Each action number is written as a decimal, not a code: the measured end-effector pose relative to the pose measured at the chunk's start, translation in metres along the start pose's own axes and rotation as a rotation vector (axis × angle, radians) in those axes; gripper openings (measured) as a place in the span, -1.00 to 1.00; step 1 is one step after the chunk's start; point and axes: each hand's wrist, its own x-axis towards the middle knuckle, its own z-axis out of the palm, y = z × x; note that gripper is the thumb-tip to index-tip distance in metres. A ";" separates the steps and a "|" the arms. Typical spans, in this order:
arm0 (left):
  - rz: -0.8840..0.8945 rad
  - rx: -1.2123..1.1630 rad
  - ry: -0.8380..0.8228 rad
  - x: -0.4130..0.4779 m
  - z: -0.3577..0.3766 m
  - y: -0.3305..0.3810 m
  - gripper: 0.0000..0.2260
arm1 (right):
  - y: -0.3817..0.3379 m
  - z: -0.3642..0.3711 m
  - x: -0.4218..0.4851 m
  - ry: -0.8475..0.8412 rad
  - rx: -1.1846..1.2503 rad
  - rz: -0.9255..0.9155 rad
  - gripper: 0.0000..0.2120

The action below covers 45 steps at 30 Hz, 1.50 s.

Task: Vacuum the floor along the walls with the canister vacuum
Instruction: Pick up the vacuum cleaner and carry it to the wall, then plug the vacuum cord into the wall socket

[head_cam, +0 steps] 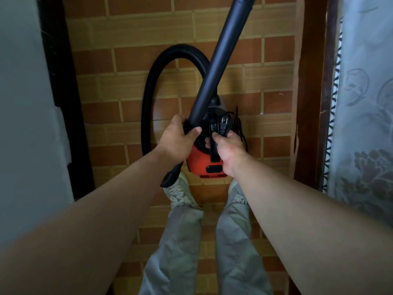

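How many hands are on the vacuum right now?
2. Left hand grips the lower end of the black wand; right hand holds the orange canister's carry handle together with the coiled cord.

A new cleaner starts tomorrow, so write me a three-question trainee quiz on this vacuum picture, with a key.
1. True or false: the left hand grips the black wand at its lower end.
2. The right hand holds the orange canister by its handle. What else is in that hand? A) a cloth B) the bundled power cord C) a brush
3. Fill in: the black hose loops out to the person's ____ side.
Key: 1 true; 2 B; 3 left.
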 end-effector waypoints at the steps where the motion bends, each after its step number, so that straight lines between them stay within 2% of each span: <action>1: -0.003 0.010 0.009 0.002 0.000 -0.001 -0.70 | 0.001 0.001 0.000 -0.007 -0.011 -0.001 -0.89; 6: -0.004 0.089 0.025 0.014 0.005 -0.008 -0.73 | 0.005 0.003 -0.001 0.019 -0.099 -0.061 -0.91; 11: 0.001 0.109 0.025 0.026 0.010 -0.010 -0.70 | 0.008 -0.012 0.000 -0.006 -0.058 -0.036 -0.84; 16: -0.023 0.071 0.048 0.034 0.015 -0.014 -0.68 | 0.010 -0.028 0.004 -0.048 0.013 -0.001 -0.93; 22: -0.025 0.071 0.096 0.045 0.016 -0.020 -0.65 | 0.004 -0.048 0.012 -0.011 -0.004 -0.037 -0.95; 33: -0.088 0.211 0.120 0.073 0.011 -0.021 -0.67 | 0.004 -0.055 0.016 -0.064 -0.069 -0.065 -0.92; 45: -0.103 0.216 0.170 0.074 0.008 -0.022 -0.64 | 0.008 -0.064 0.013 -0.085 -0.097 -0.079 -0.90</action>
